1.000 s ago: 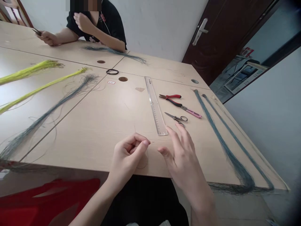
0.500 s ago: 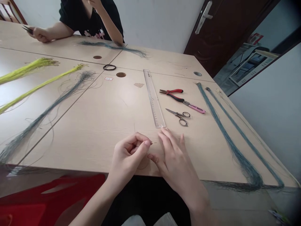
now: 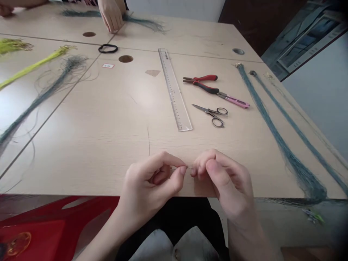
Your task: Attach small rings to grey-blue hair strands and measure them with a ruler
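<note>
My left hand [image 3: 152, 181] is closed in a pinch at the table's near edge, gripping a thin needle-like pin [image 3: 181, 167] between thumb and forefinger. My right hand [image 3: 225, 181] is closed too, its fingertips pinched together at the pin's other end, touching it. A fine dark thread [image 3: 148, 141] runs up the table [image 3: 108, 119] from just behind my left hand. What my right fingers hold, if anything beyond the pin, is too small to see.
A clear ruler [image 3: 174, 90], red-handled pliers [image 3: 202, 81], a pink cutter [image 3: 235, 101] and small scissors [image 3: 213, 113] lie beyond my hands. Teal thread bundles [image 3: 274, 134] run down the right side; yellow [image 3: 32, 66] and grey [image 3: 35, 101] bundles lie left. Another person's hand [image 3: 111, 16] rests at the far edge near a black hair tie [image 3: 108, 48].
My right hand went from open and spread to pinched against the pin's tip. The view tilted down. The other person's hand came down onto the table.
</note>
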Demonstrator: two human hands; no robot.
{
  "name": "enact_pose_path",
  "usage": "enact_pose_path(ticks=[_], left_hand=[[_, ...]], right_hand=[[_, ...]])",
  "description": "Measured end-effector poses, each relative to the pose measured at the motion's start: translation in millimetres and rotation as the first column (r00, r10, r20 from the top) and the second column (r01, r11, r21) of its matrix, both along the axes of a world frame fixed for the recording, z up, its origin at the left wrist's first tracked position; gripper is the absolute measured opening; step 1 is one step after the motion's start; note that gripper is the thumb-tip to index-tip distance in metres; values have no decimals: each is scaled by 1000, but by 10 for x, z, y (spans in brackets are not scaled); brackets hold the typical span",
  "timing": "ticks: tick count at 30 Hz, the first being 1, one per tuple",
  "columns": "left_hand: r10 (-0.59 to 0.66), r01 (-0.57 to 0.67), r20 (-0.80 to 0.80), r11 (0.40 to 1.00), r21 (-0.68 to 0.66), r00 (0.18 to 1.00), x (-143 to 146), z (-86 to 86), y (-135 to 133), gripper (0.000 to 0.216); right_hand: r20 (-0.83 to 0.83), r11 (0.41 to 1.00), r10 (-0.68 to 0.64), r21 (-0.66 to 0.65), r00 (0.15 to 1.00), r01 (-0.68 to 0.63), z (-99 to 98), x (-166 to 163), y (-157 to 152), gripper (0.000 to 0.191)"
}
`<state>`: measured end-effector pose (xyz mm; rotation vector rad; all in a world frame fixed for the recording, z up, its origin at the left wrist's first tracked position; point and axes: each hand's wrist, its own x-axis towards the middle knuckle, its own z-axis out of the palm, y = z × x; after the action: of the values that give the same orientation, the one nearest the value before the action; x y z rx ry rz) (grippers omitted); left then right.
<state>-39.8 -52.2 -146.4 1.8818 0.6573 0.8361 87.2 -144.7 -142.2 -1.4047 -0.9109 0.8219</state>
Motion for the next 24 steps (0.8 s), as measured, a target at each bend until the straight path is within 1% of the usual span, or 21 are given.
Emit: enact_pose_path(ticks=[2, 4, 7, 11, 15, 19, 21, 24], left_hand=[[-65, 66, -23, 998, 8, 998, -13, -23, 16, 14], [-103, 103, -34, 995, -6, 994, -30, -41, 34, 14], [-118, 117, -33, 993, -16, 993, -46, -49, 46, 14], [-115, 113, -46, 993, -41, 992, -41, -43, 36, 10], [-96, 92, -52, 994, -65, 994, -30, -44, 19, 11], [-62, 58, -49, 995, -75, 997, -28, -47, 7, 11], [-46, 43, -32, 994, -97, 998, -28, -44, 5, 10], [-80, 76, -21, 985, -153, 997, -24, -31, 0, 10]], right_hand=[[5, 998, 9, -60, 1000, -8, 27, -6, -18, 28], [12, 995, 10, -98, 1000, -9, 61, -21, -28, 22], [39, 998, -8, -69, 999, 11, 85, -37, -24, 17], [51, 998, 21, -56, 998, -18, 57, -31, -13, 12], [48, 1000, 12, -14, 999, -11, 37, -21, -9, 11], [43, 997, 39, -67, 998, -36, 66, -22, -4, 14], [47, 997, 48, -66, 998, -45, 79, -24, -2, 14], [35, 998, 51, -50, 998, -49, 83, -22, -1, 14]])
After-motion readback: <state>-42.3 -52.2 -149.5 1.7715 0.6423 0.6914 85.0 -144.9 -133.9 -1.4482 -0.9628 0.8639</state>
